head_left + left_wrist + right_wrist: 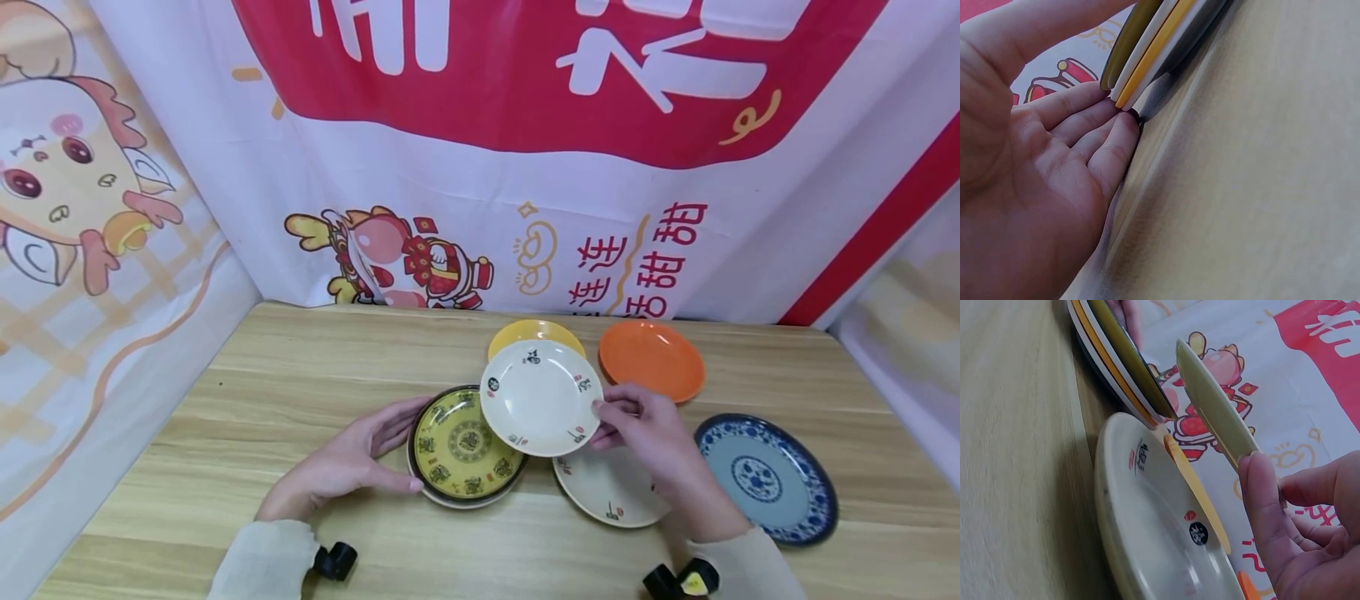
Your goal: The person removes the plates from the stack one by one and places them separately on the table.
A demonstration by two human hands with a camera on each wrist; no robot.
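Observation:
My right hand pinches the edge of a small white plate with dark characters near its rim. The plate hangs above the table, overlapping the olive-green patterned plate in the head view. That green plate tops a stack in which white and yellow plates show edge-on in the left wrist view. Beside the stack, my left hand has its fingers fairly straight, with fingertips at the rims and the thumb at the near side. Below my right hand, a larger white plate lies on the table, partly hidden.
A yellow plate lies at the back, partly covered by the lifted plate. Right of it is an orange plate. A blue-patterned plate lies at the right. A printed cloth hangs behind the wooden table.

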